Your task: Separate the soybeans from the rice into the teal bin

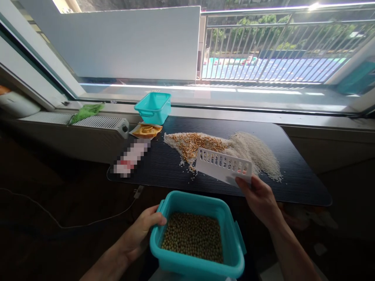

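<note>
My left hand (143, 230) grips the left rim of a turquoise plastic bin (234, 249), its thumb over the edge. Many round greenish-brown peas (193, 236) cover the bin's bottom. In my right hand (260, 197) is a white slotted plastic plate (216, 170), pinched at its lower right corner and tilted above the table's front part. Beyond the plate, yellow corn kernels (190, 142) lie spread over white grains. A larger heap of white rice-like grains (258, 154) joins them on the right. Part of both heaps is hidden behind the plate.
A second turquoise bin (155, 107) stands at the back left of the dark table (158, 168). Close to it lies a yellow-orange item on a wrapper (146, 130). Left of the table, a green cloth (87, 112) rests on a radiator (102, 123). A white cable (96, 226) hangs below.
</note>
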The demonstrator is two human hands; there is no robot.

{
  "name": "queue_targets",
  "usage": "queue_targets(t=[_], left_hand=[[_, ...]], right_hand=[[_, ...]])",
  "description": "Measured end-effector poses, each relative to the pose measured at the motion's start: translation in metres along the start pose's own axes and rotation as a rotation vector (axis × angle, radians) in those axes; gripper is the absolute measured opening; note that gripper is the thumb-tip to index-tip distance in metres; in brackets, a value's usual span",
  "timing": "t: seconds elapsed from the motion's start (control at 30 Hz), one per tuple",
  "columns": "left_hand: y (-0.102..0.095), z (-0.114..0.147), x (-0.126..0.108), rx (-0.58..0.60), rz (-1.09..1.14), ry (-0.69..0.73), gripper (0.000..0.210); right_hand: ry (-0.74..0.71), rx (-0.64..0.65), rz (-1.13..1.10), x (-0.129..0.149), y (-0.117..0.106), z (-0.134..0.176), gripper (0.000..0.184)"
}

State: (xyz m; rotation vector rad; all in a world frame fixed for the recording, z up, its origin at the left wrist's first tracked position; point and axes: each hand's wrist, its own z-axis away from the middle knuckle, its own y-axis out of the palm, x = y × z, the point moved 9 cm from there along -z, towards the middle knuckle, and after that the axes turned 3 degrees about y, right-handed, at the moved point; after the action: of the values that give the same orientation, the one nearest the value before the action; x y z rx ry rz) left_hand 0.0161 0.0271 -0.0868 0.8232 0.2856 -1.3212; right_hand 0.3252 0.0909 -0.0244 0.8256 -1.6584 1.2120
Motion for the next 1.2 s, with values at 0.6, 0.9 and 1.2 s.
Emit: queue_targets(t=[0.6,0.9,1.2], left_hand=[[-0.001,0.001,0.009,0.010,0.083,-0.059,0.036],[0.003,-0.004,0.009,-0.022,0.038,-0.068,0.034],[0.002,-0.004,0.009,-0.044,0.076,-0.081,0.035]], right_hand=[[0.012,0.039,0.013,-0.001,0.009,-0.005,0.042],[0.039,0.042,0.004,-0.002,0.004,-0.004,0.042],[0.025,0.073,0.002,-0.001,0.007,-0.005,0.042]])
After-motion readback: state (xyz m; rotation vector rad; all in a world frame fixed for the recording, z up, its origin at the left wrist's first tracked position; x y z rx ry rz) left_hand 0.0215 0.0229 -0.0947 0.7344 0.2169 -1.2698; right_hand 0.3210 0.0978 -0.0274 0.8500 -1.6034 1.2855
